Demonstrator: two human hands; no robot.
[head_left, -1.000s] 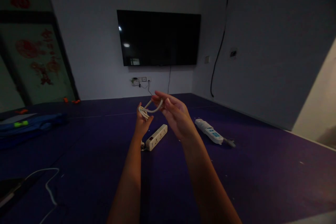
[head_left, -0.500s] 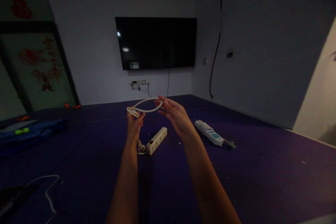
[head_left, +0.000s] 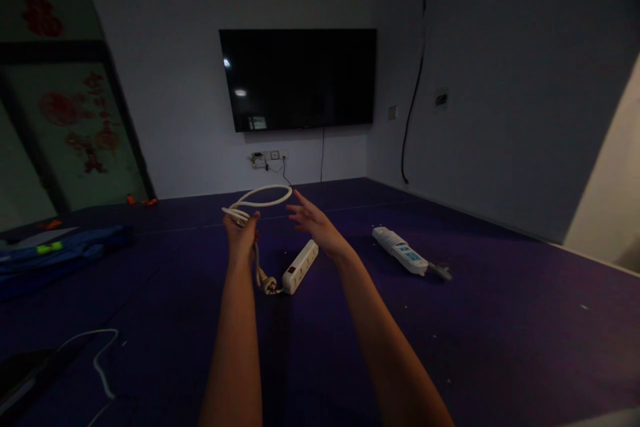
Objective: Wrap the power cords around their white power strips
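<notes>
Two arms (head_left: 235, 340) stretch forward, left grip (head_left: 242, 237) clasping a looped white cord (head_left: 263, 205), right grip (head_left: 319, 227) spread wide beside it.

The cord (head_left: 237, 215) and power strip (head_left: 301, 268) look smooth, plastic (the television screen (head_left: 303, 80) is glossy).

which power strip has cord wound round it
The blue-panelled power strip, to the right of the right hand; the other power strip, with a dark switch, has none round its body.
</notes>
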